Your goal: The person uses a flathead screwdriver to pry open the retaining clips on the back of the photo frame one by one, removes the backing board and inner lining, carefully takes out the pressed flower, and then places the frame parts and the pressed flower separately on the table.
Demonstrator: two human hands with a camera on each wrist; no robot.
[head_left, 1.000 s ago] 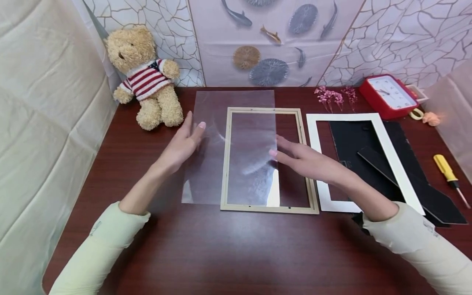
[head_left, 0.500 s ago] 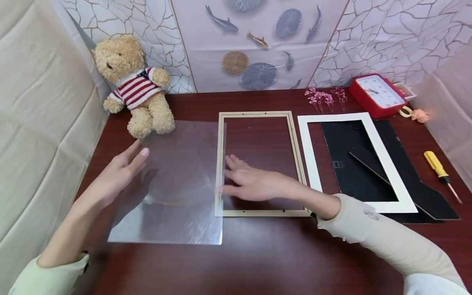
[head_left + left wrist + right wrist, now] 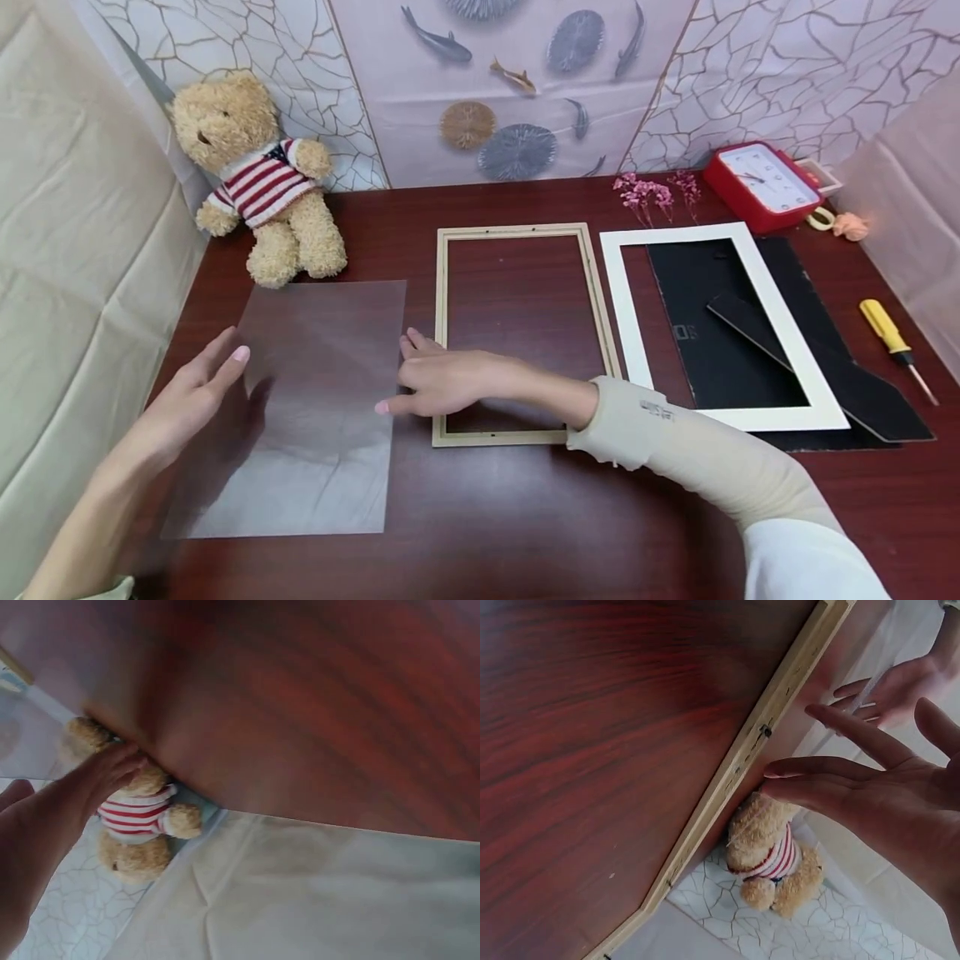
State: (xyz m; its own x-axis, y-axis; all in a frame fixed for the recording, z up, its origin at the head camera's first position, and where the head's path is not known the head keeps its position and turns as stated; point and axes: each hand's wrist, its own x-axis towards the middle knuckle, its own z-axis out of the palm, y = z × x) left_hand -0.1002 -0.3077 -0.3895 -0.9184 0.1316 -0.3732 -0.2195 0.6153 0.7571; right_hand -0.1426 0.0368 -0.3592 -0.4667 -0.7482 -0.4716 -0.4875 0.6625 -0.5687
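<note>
A clear plastic-looking sheet (image 3: pixel 322 417) is at the left part of the dark red table. Along its left edge is my left hand (image 3: pixel 183 404), fingers extended and thumb apart. My right hand (image 3: pixel 438 379) is at the right edge, its fingers fairly straight in the right wrist view. The two hands flank the sheet; whether it lies flat or sits slightly off the table I cannot tell. Under my right wrist lies a pale wooden picture frame (image 3: pixel 442 287), with small dark tabs on its inner edge (image 3: pixel 766 730).
Right of the frame, a white mat (image 3: pixel 828 404) overlaps a black backing board (image 3: pixel 795 275) with its stand. A yellow screwdriver (image 3: pixel 885 325) lies farther right. At the back are a teddy bear (image 3: pixel 270 187), pink dried flowers (image 3: pixel 645 193) and a red clock (image 3: pixel 761 187).
The sheet has moved left and nearer, from over the wooden frame to beside it. Both hands have travelled left with it, and the frame is now uncovered. The head view has shifted slightly.
</note>
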